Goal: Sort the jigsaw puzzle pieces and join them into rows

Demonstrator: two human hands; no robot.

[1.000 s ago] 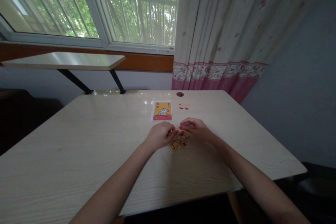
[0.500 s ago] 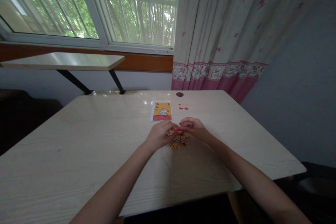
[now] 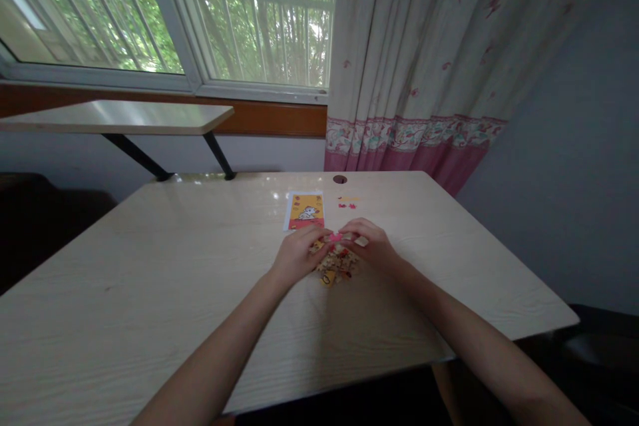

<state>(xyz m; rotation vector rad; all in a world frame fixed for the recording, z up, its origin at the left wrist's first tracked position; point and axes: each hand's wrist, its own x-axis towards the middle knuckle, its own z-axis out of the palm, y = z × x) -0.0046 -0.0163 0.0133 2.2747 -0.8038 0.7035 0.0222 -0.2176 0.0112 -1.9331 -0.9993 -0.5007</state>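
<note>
Between my fingertips, just above the table, is a small pink-red jigsaw puzzle piece. My left hand pinches it from the left, and my right hand closes on it from the right. Whether it is one piece or two joined ones I cannot tell. Beneath both hands lies a loose heap of puzzle pieces, some yellow or red, others bare wood-coloured; my fingers hide its far part. Beyond my left hand is a picture card with a white animal on yellow and red.
Several red puzzle pieces and a yellow strip lie right of the card. Behind them is a round cable hole in the pale wooden table. A raised shelf on black legs stands at the back left, a curtain at the back right.
My hands have risen slightly away from the heap, with the pink-red piece now clearer between the fingertips. More of the heap shows below them. The view has shifted a little.
</note>
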